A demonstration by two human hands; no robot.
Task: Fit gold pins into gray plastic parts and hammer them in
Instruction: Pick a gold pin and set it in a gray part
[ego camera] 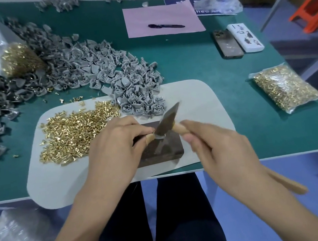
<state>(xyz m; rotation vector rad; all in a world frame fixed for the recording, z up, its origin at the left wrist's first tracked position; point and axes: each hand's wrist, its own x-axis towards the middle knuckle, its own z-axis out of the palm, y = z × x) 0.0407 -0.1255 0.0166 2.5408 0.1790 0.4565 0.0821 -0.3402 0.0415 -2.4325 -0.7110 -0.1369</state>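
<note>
Bright, even light; hammer (pixel 169 117) motion-blurred; wide-angle bending toward the edges.

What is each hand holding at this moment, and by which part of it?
The right hand grips the hammer by its wooden handle, just behind the head. The left hand pinches a small part on the dark block; where exactly cannot be told.

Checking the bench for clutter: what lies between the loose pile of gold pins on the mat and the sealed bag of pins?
In the head view, between the loose gold pins and the bag of pins: gray parts, the hammer head, then bare mat.
</note>
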